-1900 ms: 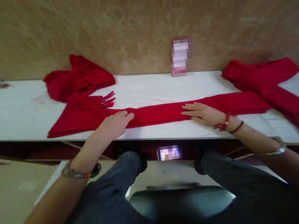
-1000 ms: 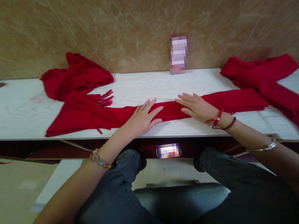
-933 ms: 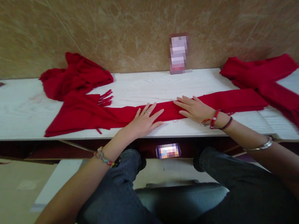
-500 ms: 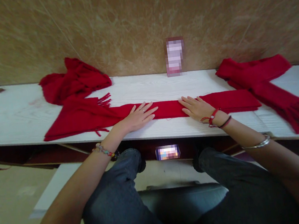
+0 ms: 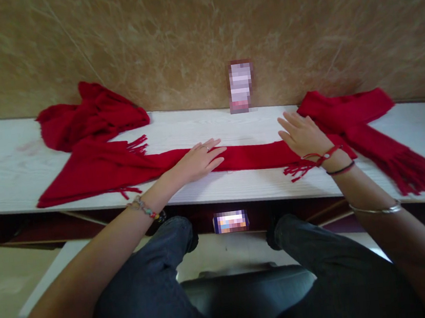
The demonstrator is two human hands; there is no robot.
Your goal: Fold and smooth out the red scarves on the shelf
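Observation:
A red scarf (image 5: pixel 254 156) stretches lengthwise along the white wood-grain tabletop. Its left part spreads into a wider folded triangle, and fringe pokes out at both ends. My left hand (image 5: pixel 203 161) lies flat across the middle of the scarf, palm down with the fingers loosely apart. Farther right, my right hand (image 5: pixel 304 132) is over the scarf's right part with spread fingers and nothing in its grasp; whether the palm touches the cloth I cannot tell. Some of the fringe hangs out below its wrist, and the forearm hides part of that end.
Another red scarf (image 5: pixel 94 116) lies bunched at the back left. A folded red scarf (image 5: pixel 373 139) with a fringed end is at the right, close to my right hand. A blurred-out upright item (image 5: pixel 241 86) leans on the marbled wall. Below the table edge is another blurred item (image 5: pixel 230 222).
My right hand has moved off the scarf's middle, to the right and toward the wall. Fringe now shows under its wrist. My left hand stays on the scarf. The view has shifted slightly.

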